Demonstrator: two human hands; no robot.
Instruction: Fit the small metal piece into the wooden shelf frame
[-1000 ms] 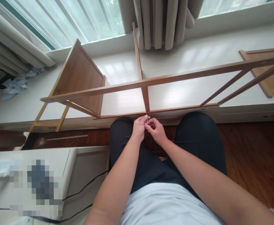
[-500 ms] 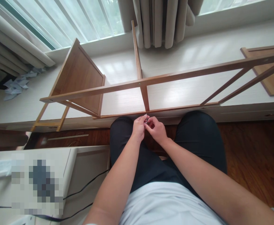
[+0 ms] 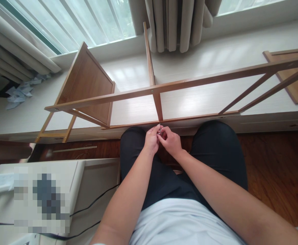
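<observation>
Between my two hands is a small bent metal Allen key (image 3: 159, 132), its upper end meeting the lower rail of a wooden rack frame (image 3: 128, 96) where a crosspiece (image 3: 157, 106) joins. My left hand (image 3: 152, 139) pinches the key from the left, fingers closed. On the other side my right hand (image 3: 169, 140) has its thumb and fingertips closed at the key's bent lower part. The screw, if any, at its tip is too small to make out. The frame lies on its side, with a wooden panel (image 3: 87, 85) standing at its left part.
The rack rests on a pale window ledge (image 3: 202, 78), with another wooden panel (image 3: 292, 80) at the right. Curtains (image 3: 169, 23) hang behind. Crumpled paper (image 3: 20, 93) lies far left. A white cabinet (image 3: 95, 177) with black cables (image 3: 95, 200) stands at lower left, above a wooden floor (image 3: 274, 160).
Hardly anything differs. Both hands keep their grip on the Allen key at the same joint, and the whole view has shifted very slightly.
</observation>
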